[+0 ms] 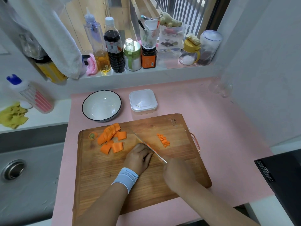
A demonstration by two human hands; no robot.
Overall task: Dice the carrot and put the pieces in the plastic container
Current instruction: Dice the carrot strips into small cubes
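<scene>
1. Our left hand [138,158] pins an orange carrot strip [146,144]; our right hand [177,173] grips the steel knife [157,154].
2. Uncut carrot chunks [112,139] lie at ten o'clock, nearer the left hand.
3. The clear square plastic container [143,101] sits at twelve o'clock.

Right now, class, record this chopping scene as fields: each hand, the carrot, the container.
left hand: curled fingers hold carrot piece against knife
right hand: grips knife
diced pieces: small pile on cutting board, right of knife
large chunks: board's left side
plastic container: behind board, no carrot visible inside
</scene>
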